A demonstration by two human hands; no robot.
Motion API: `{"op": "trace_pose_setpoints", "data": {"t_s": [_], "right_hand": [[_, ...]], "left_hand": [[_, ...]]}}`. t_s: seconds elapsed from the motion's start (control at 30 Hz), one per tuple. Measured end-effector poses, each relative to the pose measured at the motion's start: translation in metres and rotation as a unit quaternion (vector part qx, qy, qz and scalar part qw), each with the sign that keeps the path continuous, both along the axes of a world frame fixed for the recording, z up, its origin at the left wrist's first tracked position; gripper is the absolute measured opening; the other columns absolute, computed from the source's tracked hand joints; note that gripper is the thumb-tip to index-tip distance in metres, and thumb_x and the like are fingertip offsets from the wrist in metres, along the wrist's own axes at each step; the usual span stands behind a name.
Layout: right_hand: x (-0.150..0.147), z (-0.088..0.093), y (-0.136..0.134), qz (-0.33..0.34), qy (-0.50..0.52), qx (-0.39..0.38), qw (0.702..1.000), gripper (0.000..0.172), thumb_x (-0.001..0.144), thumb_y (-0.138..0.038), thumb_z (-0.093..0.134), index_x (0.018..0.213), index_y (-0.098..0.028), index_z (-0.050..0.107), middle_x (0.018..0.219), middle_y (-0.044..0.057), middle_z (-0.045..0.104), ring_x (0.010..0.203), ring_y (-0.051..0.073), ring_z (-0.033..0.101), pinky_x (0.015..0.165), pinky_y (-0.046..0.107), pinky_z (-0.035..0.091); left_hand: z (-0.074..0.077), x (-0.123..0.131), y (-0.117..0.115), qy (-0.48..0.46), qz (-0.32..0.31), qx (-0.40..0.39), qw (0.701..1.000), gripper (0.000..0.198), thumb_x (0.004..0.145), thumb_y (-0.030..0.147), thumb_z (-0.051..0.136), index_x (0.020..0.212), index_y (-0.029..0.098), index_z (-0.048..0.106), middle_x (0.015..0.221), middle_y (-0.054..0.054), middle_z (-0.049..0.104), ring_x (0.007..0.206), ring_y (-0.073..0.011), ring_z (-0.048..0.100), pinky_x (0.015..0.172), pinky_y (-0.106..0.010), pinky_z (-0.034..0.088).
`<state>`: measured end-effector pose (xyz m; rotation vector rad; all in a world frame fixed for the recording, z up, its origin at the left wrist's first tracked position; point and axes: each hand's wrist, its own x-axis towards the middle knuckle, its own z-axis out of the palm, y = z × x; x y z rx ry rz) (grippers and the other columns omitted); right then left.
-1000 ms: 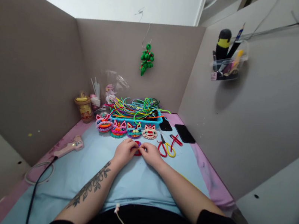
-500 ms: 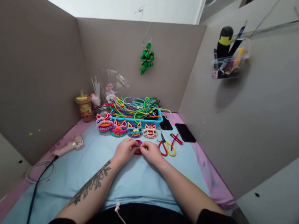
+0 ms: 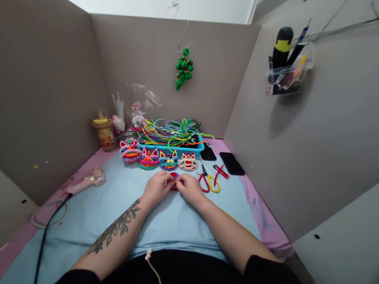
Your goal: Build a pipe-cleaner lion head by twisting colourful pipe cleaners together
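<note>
Fingers (image 3: 167, 183) around small red piece (image 3: 174, 178)

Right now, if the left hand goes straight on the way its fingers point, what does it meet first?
The left hand points forward and rightward, at the small red and purple piece that it pinches. Just beyond that comes probably the right hand, which pinches the same piece; depth is unclear.

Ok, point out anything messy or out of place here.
The coloured cords spill over the rim of the blue basket at the back. The glue gun lies on its side at the left edge, cable trailing toward the front. Otherwise tidy; left hand and right hand pinch a red piece.
</note>
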<state>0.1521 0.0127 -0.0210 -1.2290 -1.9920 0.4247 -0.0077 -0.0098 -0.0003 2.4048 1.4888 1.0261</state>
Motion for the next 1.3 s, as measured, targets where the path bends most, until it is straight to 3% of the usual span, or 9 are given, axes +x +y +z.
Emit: {"op": "trace_pose_setpoints", "data": {"t_s": [0.7,0.93,1.1,1.3], "right_hand": [[-0.0011,-0.0028,0.0021,0.026,0.051,-0.005,0.998,0.010,0.077,-0.016,0.050,0.073,-0.018,0.059,0.070,0.000,0.058,0.067,0.013,0.050,0.063,0.023,0.036],[-0.0023,-0.0025,0.0010,0.021,0.064,-0.005,0.998,0.010,0.080,-0.018,0.048,0.073,-0.018,0.056,0.070,-0.001,0.056,0.068,0.013,0.051,0.064,0.023,0.037],[-0.0021,-0.0027,0.0003,0.021,0.058,-0.010,0.998,0.010,0.080,-0.019,0.048,0.074,-0.018,0.056,0.070,-0.001,0.056,0.068,0.013,0.051,0.063,0.023,0.037],[-0.0018,-0.0035,0.0016,0.020,0.074,-0.011,0.997,0.009,0.080,-0.019,0.048,0.076,-0.018,0.057,0.074,0.001,0.058,0.072,0.014,0.052,0.066,0.024,0.039]], "left_hand": [[0.0013,0.0031,-0.0027,0.020,0.037,0.001,0.999,0.012,0.080,0.024,0.053,0.080,0.019,0.064,0.074,-0.003,0.057,0.070,-0.0149,0.053,0.063,-0.025,0.039],[0.0040,0.0029,-0.0017,-0.001,0.037,0.050,0.998,0.010,0.078,0.018,0.054,0.085,0.020,0.061,0.084,-0.004,0.058,0.083,-0.0175,0.053,0.075,-0.028,0.041],[0.0039,0.0032,-0.0028,0.027,0.054,0.037,0.997,0.008,0.078,0.022,0.055,0.078,0.020,0.063,0.079,-0.004,0.058,0.080,-0.0180,0.054,0.071,-0.028,0.040],[0.0020,0.0056,-0.0062,0.067,0.084,-0.026,0.994,0.022,0.083,0.033,0.051,0.083,0.024,0.071,0.077,-0.005,0.067,0.072,-0.0179,0.058,0.061,-0.026,0.035]]}}
